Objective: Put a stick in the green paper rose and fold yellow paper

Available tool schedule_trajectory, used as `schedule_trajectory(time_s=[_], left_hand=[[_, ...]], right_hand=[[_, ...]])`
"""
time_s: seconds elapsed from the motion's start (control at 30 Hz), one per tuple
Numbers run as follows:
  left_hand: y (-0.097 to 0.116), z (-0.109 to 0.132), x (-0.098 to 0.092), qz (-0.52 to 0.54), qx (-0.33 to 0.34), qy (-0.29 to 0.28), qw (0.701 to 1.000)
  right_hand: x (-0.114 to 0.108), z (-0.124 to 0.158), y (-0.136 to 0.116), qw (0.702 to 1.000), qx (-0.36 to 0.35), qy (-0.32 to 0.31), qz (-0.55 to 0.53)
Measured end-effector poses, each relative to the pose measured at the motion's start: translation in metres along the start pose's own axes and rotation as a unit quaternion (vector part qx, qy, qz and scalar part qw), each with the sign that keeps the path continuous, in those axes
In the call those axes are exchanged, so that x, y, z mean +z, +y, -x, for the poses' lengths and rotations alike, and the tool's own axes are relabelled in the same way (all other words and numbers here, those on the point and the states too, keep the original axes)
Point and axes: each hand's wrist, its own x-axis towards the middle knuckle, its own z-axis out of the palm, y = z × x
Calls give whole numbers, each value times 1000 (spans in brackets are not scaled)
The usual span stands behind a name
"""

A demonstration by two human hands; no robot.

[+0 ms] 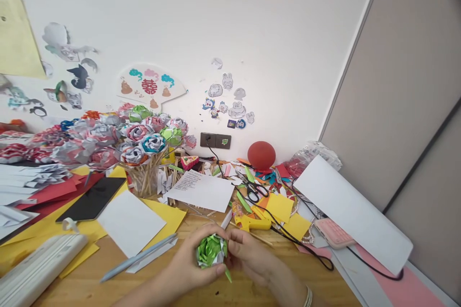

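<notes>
A green and white paper flower [212,250] sits low in the middle of the head view, above the wooden table. My left hand [189,261] is closed around its left side, the thumb along the bottom. Against the flower's right edge, my right hand [250,254] has its fingers bent and pinched together, their tips partly hidden. A narrow green paper tip [228,276] pokes out below, between the two hands. Just beyond them lies a yellow glue gun [254,223].
Paper flowers on sticks [139,139] crowd the back left. A grey pen [139,256], a white sheet [131,223] and a black tablet [91,199] lie leftward. Black scissors [254,191], a dark cable [302,244], a red balloon [261,155] and a white board [355,216] are rightward.
</notes>
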Motion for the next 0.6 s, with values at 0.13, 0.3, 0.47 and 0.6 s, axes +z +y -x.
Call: schedule_trajectory(time_s=[0.13, 0.3, 0.47, 0.6], left_hand=[[2, -1, 2, -1, 14, 1, 1000], [0, 0, 1, -21, 18, 24, 999], [1, -3, 1, -24, -17, 66, 997], [1, -4, 5, 82, -76, 59, 992]], right_hand=[[2, -3, 5, 1000, -14, 11, 5], [11, -7, 11, 996, -58, 62, 37], [19, -7, 18, 988, -96, 109, 53], [23, -6, 17, 989, -87, 101, 61]])
